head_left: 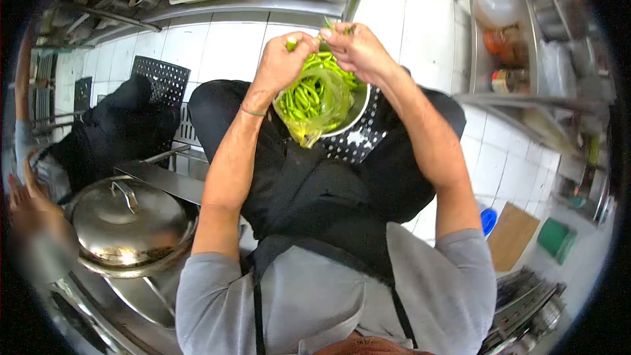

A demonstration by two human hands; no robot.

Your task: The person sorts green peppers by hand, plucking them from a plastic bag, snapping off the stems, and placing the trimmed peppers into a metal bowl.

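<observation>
Tiled floor (227, 43); left hand (282, 62) gripping pepper (291, 44), right hand (357, 49) pinched.

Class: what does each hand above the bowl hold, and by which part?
The left hand holds a green chili, one end showing. A thin green piece juts from the right hand. The exact place of each hold is hidden.

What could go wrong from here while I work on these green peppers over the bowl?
The plastic bag seems to overhang the near rim of the bowl, so a knock might tip it and spill green peppers. Your left hand and right hand are bare, so pepper juice could irritate the skin. They're near the bowl's far edge, so dropped bits may land on the tiled floor.
</observation>
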